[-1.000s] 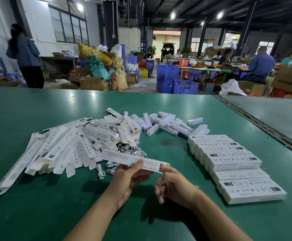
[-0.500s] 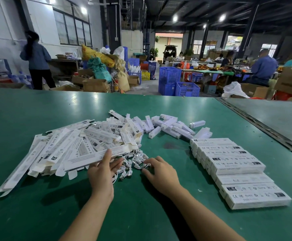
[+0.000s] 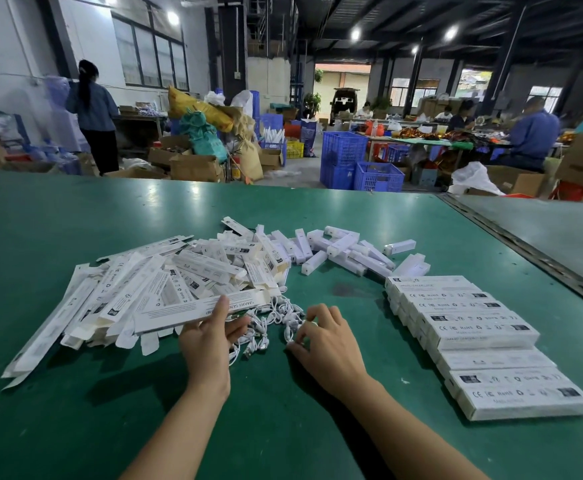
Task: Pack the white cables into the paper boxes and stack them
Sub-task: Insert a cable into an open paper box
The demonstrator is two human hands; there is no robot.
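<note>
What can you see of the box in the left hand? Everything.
Long, slim white paper box with grey print, lettering upside down to the camera. It lies nearly flat, its left end over the heap of flat boxes, right end beside the white cables. The left hand grips it near the right end.

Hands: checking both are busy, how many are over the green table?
2. The left hand grips a flat white paper box at centre; the right hand, beside it, pinches a thin white cable.
</note>
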